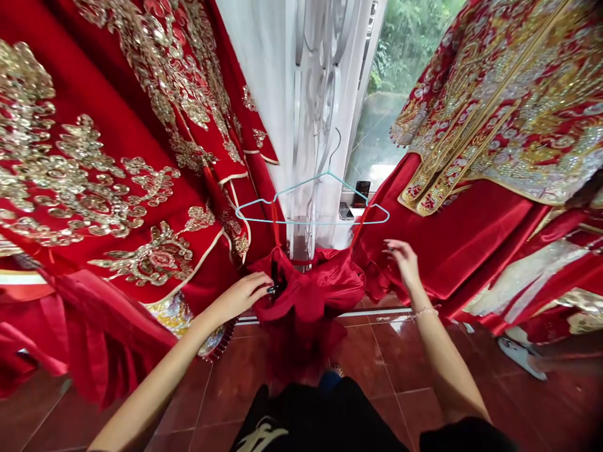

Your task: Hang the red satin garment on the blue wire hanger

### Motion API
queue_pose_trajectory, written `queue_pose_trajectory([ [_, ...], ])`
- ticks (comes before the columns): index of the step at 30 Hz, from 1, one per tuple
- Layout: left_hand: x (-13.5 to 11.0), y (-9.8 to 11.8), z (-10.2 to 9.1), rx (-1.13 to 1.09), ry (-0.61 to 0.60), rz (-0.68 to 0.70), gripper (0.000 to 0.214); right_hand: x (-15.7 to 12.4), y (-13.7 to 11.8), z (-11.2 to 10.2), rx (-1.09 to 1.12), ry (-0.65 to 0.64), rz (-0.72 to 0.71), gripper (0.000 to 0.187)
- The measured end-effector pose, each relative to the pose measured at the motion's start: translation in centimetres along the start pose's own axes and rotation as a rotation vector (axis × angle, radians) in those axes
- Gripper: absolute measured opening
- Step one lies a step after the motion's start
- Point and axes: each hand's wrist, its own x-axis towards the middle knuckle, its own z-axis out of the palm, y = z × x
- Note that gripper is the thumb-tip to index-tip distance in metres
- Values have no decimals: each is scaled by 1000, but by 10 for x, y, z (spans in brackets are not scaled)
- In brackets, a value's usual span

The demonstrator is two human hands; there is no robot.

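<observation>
A red satin garment point(306, 292) hangs bunched from a light blue wire hanger point(311, 210) by thin red straps. My left hand point(238, 297) grips the satin at the garment's left side, with its fingertips beside a small black tab point(272, 289), perhaps a zipper pull. My right hand point(402, 262) is raised near the garment's right side, its fingers apart above loose red fabric point(372, 263). It holds nothing that I can see. The hanger's hook point(335, 147) points upward in front of a white curtain.
Large red robes point(117, 157) with gold embroidery hang on the left, and another point(509, 113) hangs on the right. A window point(386, 75) shows greenery, with a phone point(362, 193) at its sill. Below lies a red-brown tile floor point(391, 358) with a white slipper point(521, 358).
</observation>
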Motion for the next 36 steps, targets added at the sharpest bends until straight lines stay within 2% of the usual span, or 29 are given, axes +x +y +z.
queue_pose_trajectory([
  [3, -6, -10, 4, -80, -159, -47, 34, -14, 33, 31, -124, -203, 134, 19],
  [5, -5, -9, 4, -71, -229, -48, 32, -16, 44, 49, -174, -257, 167, 15],
  [8, -1, -3, 8, -25, -227, -55, 23, -11, 49, 64, -251, -313, 216, 12],
  [11, 7, 1, 17, 5, -189, -26, 23, -3, 48, 66, -302, -351, 252, 8],
  [13, 12, 0, 21, -19, -287, 4, 21, 1, 44, 63, -315, -345, 263, 11],
  [15, 15, -5, 21, -81, -400, -9, 28, 3, 38, 56, -303, -313, 266, 13],
  [17, 16, -11, 16, -141, -421, -50, 31, 5, 31, 48, -257, -275, 275, 11],
  [19, 15, -16, 9, -168, -384, -69, 28, 6, 24, 40, -174, -253, 297, 8],
  [22, 16, -23, -1, -163, -405, -70, 25, 4, 15, 32, 15, -245, 345, 23],
  [25, 16, -26, -14, -190, -467, -75, 26, -2, 7, 26, 436, -216, 509, 33],
  [27, 15, -27, -26, -217, -481, -80, 24, -7, 3, 22, 721, -175, 608, 34],
  [30, 8, -26, -42, -142, -491, -139, 28, -15, -5, 15, 919, -101, 556, 39],
  [32, 3, -24, -46, 13, -446, -201, 31, -18, -12, 11, 944, -56, 438, 58],
  [33, 1, -23, -45, 101, -380, -227, 31, -20, -16, 9, 929, -40, 378, 72],
  [34, 0, -22, -43, 170, -283, -245, 31, -20, -21, 8, 901, -36, 327, 87],
  [36, 1, -20, -37, 245, 4, -256, 30, -21, -31, 6, 825, -59, 256, 115],
])
